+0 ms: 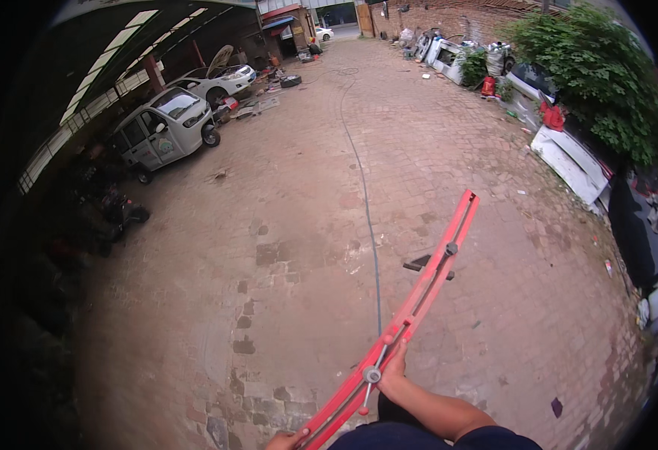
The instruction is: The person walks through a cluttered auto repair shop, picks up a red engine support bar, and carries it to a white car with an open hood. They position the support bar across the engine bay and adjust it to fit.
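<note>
A long red metal frame (pixel 426 281) with thin rods and round fittings runs from the bottom middle up toward the right. My right hand (pixel 393 373) grips it by a round fitting partway along. My left hand (pixel 284 441) holds its near end at the bottom edge; only the knuckles show. The far end of the frame points out over the brick-paved yard.
A thin hose (pixel 366 202) runs along the brick paving (pixel 284 225) toward the far end. A small grey vehicle (pixel 162 133) and a white car (pixel 216 79) with its hood up stand at the left. Panels (pixel 569 161), junk and a green bush (pixel 606 71) line the right side.
</note>
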`<action>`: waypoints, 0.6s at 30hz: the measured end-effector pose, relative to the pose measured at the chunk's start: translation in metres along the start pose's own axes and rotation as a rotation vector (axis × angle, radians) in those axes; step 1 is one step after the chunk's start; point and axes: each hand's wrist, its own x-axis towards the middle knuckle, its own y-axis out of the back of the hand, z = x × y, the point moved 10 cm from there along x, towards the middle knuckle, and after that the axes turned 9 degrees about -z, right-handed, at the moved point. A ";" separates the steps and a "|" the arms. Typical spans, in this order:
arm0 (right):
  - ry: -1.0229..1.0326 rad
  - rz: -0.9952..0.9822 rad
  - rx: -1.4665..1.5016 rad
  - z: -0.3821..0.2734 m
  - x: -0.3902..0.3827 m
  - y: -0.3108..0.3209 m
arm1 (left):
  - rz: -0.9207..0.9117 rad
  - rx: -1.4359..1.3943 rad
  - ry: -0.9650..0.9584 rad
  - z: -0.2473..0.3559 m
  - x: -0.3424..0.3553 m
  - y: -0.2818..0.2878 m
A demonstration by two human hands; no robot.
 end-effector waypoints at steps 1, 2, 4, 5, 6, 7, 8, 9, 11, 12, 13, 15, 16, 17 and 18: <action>0.009 0.003 -0.006 -0.009 0.036 -0.013 | -0.004 0.045 -0.019 0.041 0.020 0.018; -0.001 0.028 -0.026 -0.011 0.058 -0.021 | -0.020 0.074 -0.010 0.064 0.040 0.032; 0.028 -0.016 -0.017 -0.020 0.105 -0.062 | 0.023 0.009 0.007 0.116 0.056 0.049; 0.047 -0.060 0.006 -0.022 0.130 -0.094 | -0.005 0.107 0.039 0.134 0.054 0.063; -0.002 -0.022 -0.006 -0.020 0.164 -0.112 | -0.012 0.085 -0.011 0.158 0.086 0.081; -0.060 0.062 -0.015 -0.013 0.189 -0.107 | -0.043 0.073 -0.021 0.171 0.106 0.095; -0.094 0.109 -0.035 -0.019 0.226 -0.119 | -0.038 0.062 -0.045 0.208 0.112 0.108; -0.129 0.156 -0.054 -0.021 0.260 -0.131 | -0.033 0.051 -0.068 0.244 0.114 0.120; -0.072 0.131 -0.053 -0.046 0.296 -0.184 | -0.058 0.024 -0.059 0.299 0.124 0.130; -0.044 0.113 -0.055 -0.058 0.316 -0.210 | -0.070 0.023 -0.038 0.324 0.131 0.142; -0.063 0.140 -0.074 -0.065 0.341 -0.227 | -0.084 0.021 -0.018 0.355 0.139 0.152; -0.095 0.178 -0.090 -0.071 0.394 -0.260 | -0.099 -0.006 0.000 0.434 0.139 0.172; -0.072 0.116 -0.082 -0.071 0.426 -0.283 | -0.100 0.002 0.015 0.468 0.136 0.187; -0.048 0.055 -0.074 -0.074 0.459 -0.307 | -0.101 0.009 0.031 0.495 0.142 0.202; -0.026 -0.006 -0.065 -0.077 0.489 -0.329 | -0.117 -0.066 -0.061 0.514 0.180 0.220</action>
